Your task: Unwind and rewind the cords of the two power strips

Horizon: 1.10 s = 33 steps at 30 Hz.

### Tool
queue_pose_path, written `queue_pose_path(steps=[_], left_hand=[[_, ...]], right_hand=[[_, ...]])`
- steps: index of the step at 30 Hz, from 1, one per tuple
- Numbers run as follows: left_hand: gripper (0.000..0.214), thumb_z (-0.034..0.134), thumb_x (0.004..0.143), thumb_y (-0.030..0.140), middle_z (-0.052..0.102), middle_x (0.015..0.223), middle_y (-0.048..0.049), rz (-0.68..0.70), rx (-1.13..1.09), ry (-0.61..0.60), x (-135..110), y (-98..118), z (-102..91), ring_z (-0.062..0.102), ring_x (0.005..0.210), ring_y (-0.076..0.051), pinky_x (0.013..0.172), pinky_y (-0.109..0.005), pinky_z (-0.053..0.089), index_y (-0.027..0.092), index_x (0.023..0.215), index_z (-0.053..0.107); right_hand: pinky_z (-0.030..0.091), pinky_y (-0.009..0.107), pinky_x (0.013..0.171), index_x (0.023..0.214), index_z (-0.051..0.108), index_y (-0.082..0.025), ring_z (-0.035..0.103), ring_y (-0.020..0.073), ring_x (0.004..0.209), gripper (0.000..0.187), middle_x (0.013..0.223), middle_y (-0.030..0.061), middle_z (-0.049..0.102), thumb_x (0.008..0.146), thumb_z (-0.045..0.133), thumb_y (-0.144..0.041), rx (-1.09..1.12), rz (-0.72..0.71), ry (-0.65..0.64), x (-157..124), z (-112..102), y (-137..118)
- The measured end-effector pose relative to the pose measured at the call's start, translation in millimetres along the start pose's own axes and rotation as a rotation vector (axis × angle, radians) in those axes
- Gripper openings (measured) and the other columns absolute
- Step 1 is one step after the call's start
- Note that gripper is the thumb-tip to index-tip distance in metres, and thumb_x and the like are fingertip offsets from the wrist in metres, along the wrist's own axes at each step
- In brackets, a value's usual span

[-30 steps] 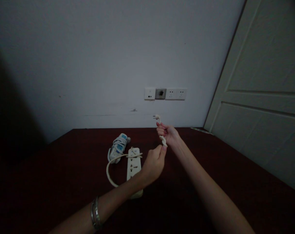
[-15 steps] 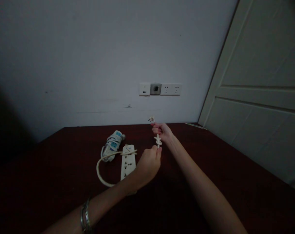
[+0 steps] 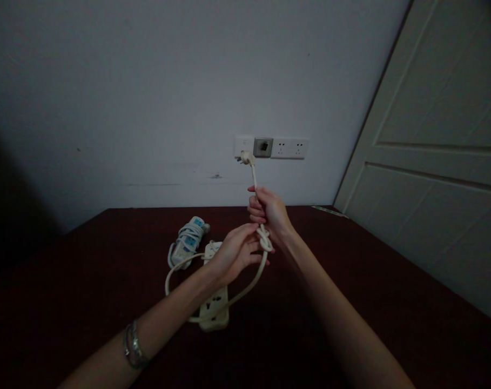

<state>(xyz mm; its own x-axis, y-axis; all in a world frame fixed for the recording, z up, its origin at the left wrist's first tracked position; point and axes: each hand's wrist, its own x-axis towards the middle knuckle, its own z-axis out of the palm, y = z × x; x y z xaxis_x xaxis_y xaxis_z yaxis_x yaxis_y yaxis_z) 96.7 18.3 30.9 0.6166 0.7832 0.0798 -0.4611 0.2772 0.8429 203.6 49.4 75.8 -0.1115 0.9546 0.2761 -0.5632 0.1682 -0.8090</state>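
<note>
My right hand (image 3: pixel 267 212) is closed round a cream power cord (image 3: pixel 253 175), whose plug (image 3: pixel 246 157) sticks up in front of the wall socket panel (image 3: pixel 283 147). Just below, my left hand (image 3: pixel 235 252) pinches a knot (image 3: pixel 264 240) in the same cord. The cord loops down to a cream power strip (image 3: pixel 215 310) lying on the dark red table (image 3: pixel 391 281), partly hidden under my left wrist. A second, blue-and-white power strip (image 3: pixel 187 241) with its cord wound round it lies beside it.
A pale wall stands behind the table. A cream panelled door (image 3: pixel 439 151) fills the right side. The left side is in deep shadow. My left wrist wears metal bangles (image 3: pixel 132 344).
My right hand has risen and the plug now stands much higher, at socket level. More cord has come free and hangs in a long loop. My left hand moved up to the knot.
</note>
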Motion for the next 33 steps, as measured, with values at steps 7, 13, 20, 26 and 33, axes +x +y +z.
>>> queue_pose_path(steps=[7,13,20,26,33], left_hand=[[0.023,0.036,0.083,0.023,0.057,0.065,-0.0055,-0.133,-0.117,-0.078,-4,14,2.0,0.037,0.037,-0.005,0.028,-0.013,0.024,0.01,0.078,0.054],[0.033,0.032,0.089,0.041,0.039,0.043,0.0039,-0.222,-0.207,-0.19,-7,15,5.2,0.021,0.033,-0.005,0.027,-0.01,0.014,0.016,0.075,0.05],[0.023,0.039,0.085,0.034,0.037,0.035,0.0055,-0.143,-0.02,-0.079,-6,0,12.0,0.019,0.032,-0.006,0.027,-0.011,0.017,0.019,0.068,0.043],[0.015,0.044,0.081,0.036,0.04,0.033,0.0086,-0.011,0.149,0.025,-5,-13,15.1,0.013,0.027,-0.006,0.024,-0.014,0.021,0.021,0.079,0.042],[0.027,0.042,0.08,0.042,0.02,0.031,0.0116,-0.083,0.069,0.057,-3,-18,11.4,0.008,0.027,-0.004,0.026,-0.013,0.016,0.019,0.066,0.044]], right_hand=[[0.02,0.015,0.031,0.081,0.044,-0.019,0.028,0.0038,0.032,0.004,0.048,-0.0095,0.037,0.084,0.043,-0.017,0.01,-0.023,0.002,-1,3,0],[0.023,0.015,0.032,0.083,0.046,-0.016,0.028,0.0044,0.034,0.008,0.047,-0.0083,0.037,0.083,0.04,-0.011,0.066,-0.003,0.012,-2,1,2],[0.016,0.013,0.03,0.083,0.049,-0.014,0.021,0.0025,0.034,0.012,0.047,-0.0082,0.037,0.081,0.04,-0.006,0.172,0.028,0.042,0,-3,6],[0.015,0.011,0.028,0.08,0.046,-0.013,0.021,0.0022,0.031,0.016,0.046,-0.0084,0.034,0.081,0.034,-0.003,0.302,0.182,0.116,7,-14,3],[0.015,0.011,0.027,0.077,0.044,-0.013,0.022,0.0016,0.03,0.023,0.045,-0.0085,0.033,0.085,0.027,-0.001,0.352,0.248,0.114,10,-19,1]])
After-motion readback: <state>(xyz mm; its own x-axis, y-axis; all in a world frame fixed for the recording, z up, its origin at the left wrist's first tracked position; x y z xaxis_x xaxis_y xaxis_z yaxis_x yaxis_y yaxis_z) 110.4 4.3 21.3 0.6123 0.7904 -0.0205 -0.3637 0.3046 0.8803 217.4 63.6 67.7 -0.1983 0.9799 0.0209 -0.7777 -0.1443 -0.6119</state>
